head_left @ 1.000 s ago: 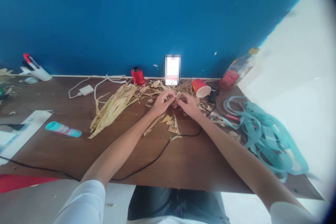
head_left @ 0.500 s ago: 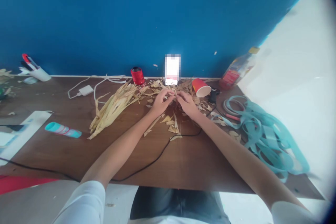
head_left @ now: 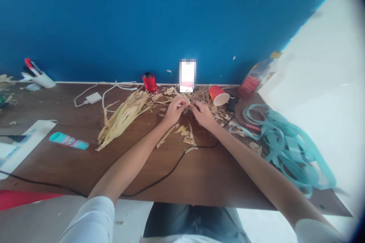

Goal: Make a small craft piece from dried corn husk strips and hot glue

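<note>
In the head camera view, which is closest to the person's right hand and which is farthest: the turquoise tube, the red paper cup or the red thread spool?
From the right hand, nearest first:
1. red paper cup, on its side, just beyond and to the right
2. red thread spool, upright at the back, farther left
3. turquoise tube, lying far left

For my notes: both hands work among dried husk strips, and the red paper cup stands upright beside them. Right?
No: the head view shows the red paper cup lying on its side. The left hand and right hand do work among the dried husk strips.
</note>
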`<state>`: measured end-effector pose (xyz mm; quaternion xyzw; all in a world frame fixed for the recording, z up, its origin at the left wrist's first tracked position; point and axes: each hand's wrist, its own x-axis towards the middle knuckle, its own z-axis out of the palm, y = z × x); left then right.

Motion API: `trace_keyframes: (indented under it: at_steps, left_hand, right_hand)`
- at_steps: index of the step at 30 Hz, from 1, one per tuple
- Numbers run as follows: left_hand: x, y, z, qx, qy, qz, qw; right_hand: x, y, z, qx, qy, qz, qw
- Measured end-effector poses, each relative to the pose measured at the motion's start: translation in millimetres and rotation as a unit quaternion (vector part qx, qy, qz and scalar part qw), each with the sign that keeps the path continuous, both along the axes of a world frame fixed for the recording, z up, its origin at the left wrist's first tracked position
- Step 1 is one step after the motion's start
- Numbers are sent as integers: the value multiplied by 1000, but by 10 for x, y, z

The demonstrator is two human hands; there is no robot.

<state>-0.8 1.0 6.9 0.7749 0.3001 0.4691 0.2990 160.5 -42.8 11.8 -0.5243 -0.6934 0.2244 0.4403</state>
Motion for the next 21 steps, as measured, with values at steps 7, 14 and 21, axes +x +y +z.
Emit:
trace_keyframes:
  at_steps: [7, 14, 21]
  left_hand:
    - [2, -44, 39, -10, 3, 8, 1000]
    - [12, -56, 33, -27, -4, 32, 999]
    - [12, -33, -5, -48, -16, 10, 999]
  right_hand:
    - [2, 9, -31, 5, -5, -15, 1000]
    - [4, -13, -55, 17, -14, -20, 1000]
    - [16, -23, -77, 21, -11, -43, 999]
